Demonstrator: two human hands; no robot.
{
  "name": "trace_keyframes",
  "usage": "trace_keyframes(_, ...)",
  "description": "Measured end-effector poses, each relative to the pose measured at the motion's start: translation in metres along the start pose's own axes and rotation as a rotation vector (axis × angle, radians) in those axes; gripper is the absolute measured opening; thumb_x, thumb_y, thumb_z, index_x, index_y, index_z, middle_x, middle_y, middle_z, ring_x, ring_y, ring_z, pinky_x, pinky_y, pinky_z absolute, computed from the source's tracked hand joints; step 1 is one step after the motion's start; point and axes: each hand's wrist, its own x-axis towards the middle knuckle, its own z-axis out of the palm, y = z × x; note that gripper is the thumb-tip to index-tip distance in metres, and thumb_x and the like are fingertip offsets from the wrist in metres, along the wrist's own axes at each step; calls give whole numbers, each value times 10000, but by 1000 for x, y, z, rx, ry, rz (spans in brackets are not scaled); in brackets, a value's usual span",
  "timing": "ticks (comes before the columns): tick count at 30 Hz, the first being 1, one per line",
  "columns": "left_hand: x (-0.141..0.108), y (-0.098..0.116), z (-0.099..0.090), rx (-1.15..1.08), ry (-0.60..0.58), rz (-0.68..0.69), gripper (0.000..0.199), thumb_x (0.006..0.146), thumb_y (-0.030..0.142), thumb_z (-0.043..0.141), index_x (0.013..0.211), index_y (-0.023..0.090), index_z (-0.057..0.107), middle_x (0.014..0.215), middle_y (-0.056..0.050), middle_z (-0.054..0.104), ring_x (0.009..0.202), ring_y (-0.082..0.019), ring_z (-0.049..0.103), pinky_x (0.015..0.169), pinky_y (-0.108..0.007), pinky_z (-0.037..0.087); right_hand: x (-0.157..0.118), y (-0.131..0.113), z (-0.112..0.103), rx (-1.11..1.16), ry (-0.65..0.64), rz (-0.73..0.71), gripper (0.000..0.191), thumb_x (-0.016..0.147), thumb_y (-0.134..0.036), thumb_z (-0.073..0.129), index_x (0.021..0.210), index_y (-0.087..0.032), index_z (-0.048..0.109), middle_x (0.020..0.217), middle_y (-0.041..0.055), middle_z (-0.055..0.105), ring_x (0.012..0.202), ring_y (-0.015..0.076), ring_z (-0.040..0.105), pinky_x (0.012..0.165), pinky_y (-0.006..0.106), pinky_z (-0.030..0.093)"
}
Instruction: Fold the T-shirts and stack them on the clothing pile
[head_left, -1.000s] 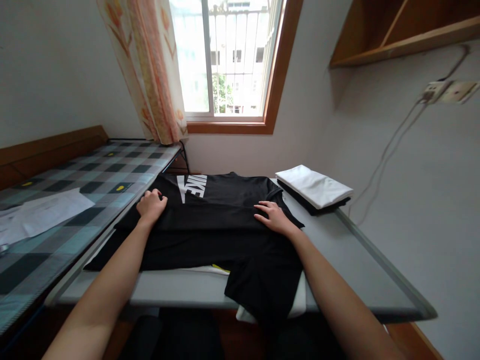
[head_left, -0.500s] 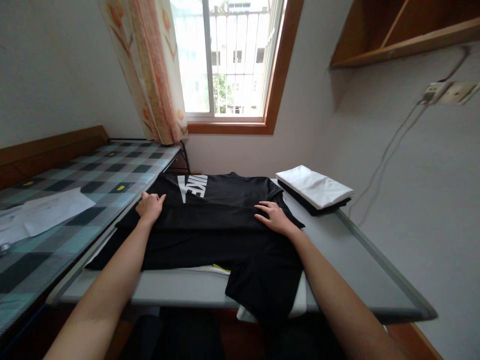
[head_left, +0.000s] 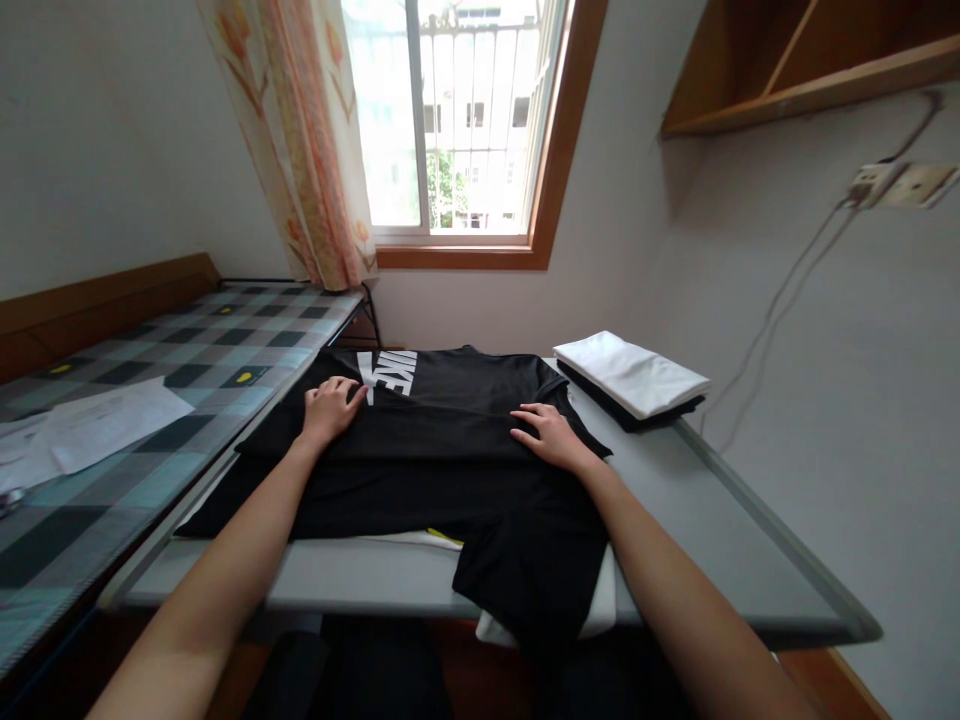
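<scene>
A black T-shirt (head_left: 450, 430) with white lettering lies spread across the grey table (head_left: 360, 580), its near sleeve hanging over the front edge. On its left part, beside the white print, rests my left hand (head_left: 331, 410), fingers bent and apart. My right hand (head_left: 546, 434) lies on the shirt near the collar with its fingers spread. White cloth (head_left: 602, 600) shows from under the near sleeve, and a bit of white and yellow shows along the shirt's near edge.
Folded white cloth (head_left: 630, 372) sits on folded black cloth at the table's back right. To the left stands a bed with a checked cover (head_left: 150, 350) and papers (head_left: 112, 425). A cable (head_left: 772, 300) hangs on the right wall.
My left hand has moved to the right over the shirt, from near its left edge to beside the white print. My right hand has stayed in place.
</scene>
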Motion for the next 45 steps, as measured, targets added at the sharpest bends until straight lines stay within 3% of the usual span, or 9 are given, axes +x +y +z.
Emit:
trace_keyframes(3, 1, 8, 9, -43, -142, 41, 562, 971, 557, 270, 1375, 256, 519, 1485, -103, 444, 1368, -278, 377, 1089, -452, 289, 0, -4, 0, -36, -5, 22, 417, 915, -477, 506, 1269, -280, 608, 1354, 98, 532, 1258, 308, 445, 1027, 503, 398)
trace_keyframes(6, 3, 8, 15, -37, -229, 18, 620, 964, 583, 239, 1442, 247, 445, 1532, -103, 383, 1410, -280, 318, 1123, -472, 238, 0, -8, 0, -83, -27, 53, 420, 919, -500, 470, 1281, -310, 570, 1337, 89, 520, 1245, 317, 436, 1026, 527, 377)
trace_keyframes(19, -4, 6, 10, -17, -222, 5, 625, 961, 579, 244, 1441, 227, 433, 1515, -115, 408, 1396, -262, 340, 1118, -460, 257, -8, -18, -3, -136, -81, 56, 457, 935, -493, 410, 1325, -276, 510, 1381, 101, 476, 1259, 326, 404, 1041, 532, 346)
trace_keyframes(29, -20, 1, -4, 37, -289, 44, 662, 953, 610, 228, 1451, 214, 413, 1511, -132, 404, 1389, -281, 346, 1100, -482, 284, -34, -32, -2, -158, -54, 63, 454, 939, -492, 395, 1325, -281, 510, 1393, 97, 486, 1248, 321, 421, 1031, 513, 355)
trace_keyframes(34, -14, 29, -14, 67, -259, 66, 674, 948, 631, 257, 1377, 172, 502, 1427, -184, 482, 1333, -329, 402, 1079, -527, 275, -29, -40, -11, -220, -88, 53, 460, 916, -471, 426, 1305, -256, 543, 1323, 124, 531, 1201, 328, 459, 988, 482, 380)
trace_keyframes(37, -11, 59, -11, 6, -196, 183, 610, 968, 594, 266, 1388, 212, 488, 1452, -153, 465, 1355, -303, 377, 1096, -508, 254, -15, -46, -19, -309, -110, 28, 445, 914, -488, 424, 1238, -240, 604, 1232, 142, 585, 1134, 338, 506, 957, 488, 382)
trace_keyframes(42, -10, 97, 2, -82, -253, 290, 562, 952, 606, 325, 1293, 230, 566, 1369, -147, 527, 1293, -323, 442, 1072, -522, 273, 29, -37, -31, -328, -67, 111, 478, 957, -537, 342, 1117, -231, 672, 1155, 140, 643, 1086, 324, 574, 929, 475, 398)
trace_keyframes(45, -12, 102, 10, -118, -183, 258, 540, 943, 591, 370, 1256, 208, 587, 1306, -160, 549, 1227, -333, 488, 1050, -509, 298, 61, -17, -38, -329, -45, 201, 469, 959, -520, 373, 1189, -222, 652, 1213, 150, 628, 1120, 319, 575, 925, 449, 421)
